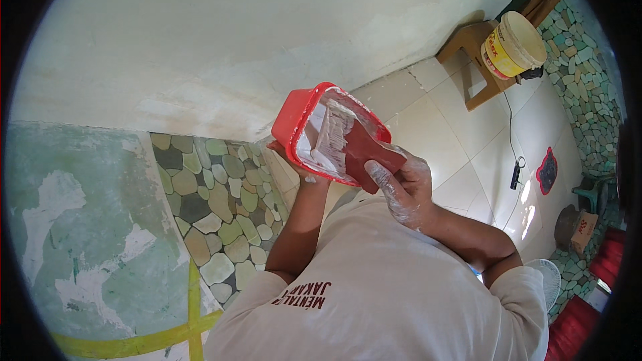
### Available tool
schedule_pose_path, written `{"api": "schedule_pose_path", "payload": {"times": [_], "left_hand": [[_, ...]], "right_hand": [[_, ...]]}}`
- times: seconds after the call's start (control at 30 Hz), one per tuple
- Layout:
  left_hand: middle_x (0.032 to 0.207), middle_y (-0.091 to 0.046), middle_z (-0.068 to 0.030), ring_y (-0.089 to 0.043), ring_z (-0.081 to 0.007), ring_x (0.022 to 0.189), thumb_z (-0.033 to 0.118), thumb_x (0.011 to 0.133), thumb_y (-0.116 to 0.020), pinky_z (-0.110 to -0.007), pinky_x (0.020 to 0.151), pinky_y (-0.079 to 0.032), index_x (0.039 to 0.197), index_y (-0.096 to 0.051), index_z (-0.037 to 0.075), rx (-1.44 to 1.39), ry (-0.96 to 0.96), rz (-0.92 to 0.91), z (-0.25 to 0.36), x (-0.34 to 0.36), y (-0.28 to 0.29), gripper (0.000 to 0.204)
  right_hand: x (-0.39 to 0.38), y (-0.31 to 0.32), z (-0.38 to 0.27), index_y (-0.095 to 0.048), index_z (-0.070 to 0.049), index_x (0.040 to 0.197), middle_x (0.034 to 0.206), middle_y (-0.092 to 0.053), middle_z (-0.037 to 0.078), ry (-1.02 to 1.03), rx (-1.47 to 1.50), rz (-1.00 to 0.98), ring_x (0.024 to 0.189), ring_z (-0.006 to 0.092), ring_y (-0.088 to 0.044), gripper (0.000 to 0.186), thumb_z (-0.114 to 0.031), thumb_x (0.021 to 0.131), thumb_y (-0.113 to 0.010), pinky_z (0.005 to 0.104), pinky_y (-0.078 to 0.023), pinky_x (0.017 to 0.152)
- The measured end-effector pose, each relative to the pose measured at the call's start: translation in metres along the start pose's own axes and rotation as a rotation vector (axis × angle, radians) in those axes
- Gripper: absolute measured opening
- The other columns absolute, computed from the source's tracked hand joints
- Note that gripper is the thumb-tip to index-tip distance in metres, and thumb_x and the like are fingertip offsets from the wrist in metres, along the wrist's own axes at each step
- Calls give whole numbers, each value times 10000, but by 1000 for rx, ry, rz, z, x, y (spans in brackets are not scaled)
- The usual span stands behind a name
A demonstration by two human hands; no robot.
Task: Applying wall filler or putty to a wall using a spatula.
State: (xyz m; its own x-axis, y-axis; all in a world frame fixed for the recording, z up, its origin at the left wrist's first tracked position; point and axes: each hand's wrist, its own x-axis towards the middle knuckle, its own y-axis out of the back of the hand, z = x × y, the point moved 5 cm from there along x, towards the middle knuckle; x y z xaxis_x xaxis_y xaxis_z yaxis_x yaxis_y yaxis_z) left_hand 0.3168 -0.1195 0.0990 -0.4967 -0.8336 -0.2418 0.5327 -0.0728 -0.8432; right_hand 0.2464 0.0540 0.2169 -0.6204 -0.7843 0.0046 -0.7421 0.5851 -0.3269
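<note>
My left hand [286, 159] supports a red plastic tub [291, 119] from beneath and behind; most of its fingers are hidden by the tub. White putty coats the tub's inside walls. In my right hand [409, 192] is a dark red putty spreader [364, 155], gripped with the thumb on top. The spreader's blade reaches into the tub's opening, where a smear of white putty [334, 127] lies along its far edge. White residue covers the right thumb and fingers, and some marks the left wrist.
A pale plastered wall [221, 33] rises ahead. A pebble-patterned strip [221, 210] and patchy green surface [100, 194] lie left. Rightward are a brown stool [468, 43] bearing a paint bucket [513, 47], a power strip [515, 175] with cable, a red-edged mat [547, 171] and a cardboard box [584, 230].
</note>
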Motion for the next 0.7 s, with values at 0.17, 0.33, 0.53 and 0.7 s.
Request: {"api": "schedule_pose_path", "payload": {"times": [0.17,0.33,0.53,0.7], "left_hand": [[1342,-524,-57,-503,-275,1220,816,793,-462,-474,1037,-419,1354,-485,135,33,-76,-33,2,1,11,883],[1357,-525,-60,-506,-287,1230,816,776,-485,-469,1015,-448,1353,-483,124,185,-22,-256,5,-14,-25,901],[1397,-491,-152,-521,-325,1238,782,854,-382,-456,1033,-447,1439,-374,59,144,7,-123,3,-22,-38,930],[1432,-445,-93,-440,-296,1310,824,812,-386,-461,1083,-379,1421,-402,112,253,-15,-149,-6,-24,-47,937]], "right_hand": [[-3,2,2,-623,29,1155,979,-667,53,7,38,22,832,74,-582,234,-74,945,-629,235,-483,722],[-4,7,5,-631,14,1153,1044,-677,57,0,145,101,927,87,-600,237,-74,934,-647,250,-493,815],[3,17,14,-618,-27,1162,1104,-675,54,-102,397,183,970,112,-636,239,-83,931,-648,277,-527,848],[6,19,15,-579,-79,1198,1209,-636,37,-225,591,229,1091,155,-626,278,-160,939,-635,341,-531,921]]}}
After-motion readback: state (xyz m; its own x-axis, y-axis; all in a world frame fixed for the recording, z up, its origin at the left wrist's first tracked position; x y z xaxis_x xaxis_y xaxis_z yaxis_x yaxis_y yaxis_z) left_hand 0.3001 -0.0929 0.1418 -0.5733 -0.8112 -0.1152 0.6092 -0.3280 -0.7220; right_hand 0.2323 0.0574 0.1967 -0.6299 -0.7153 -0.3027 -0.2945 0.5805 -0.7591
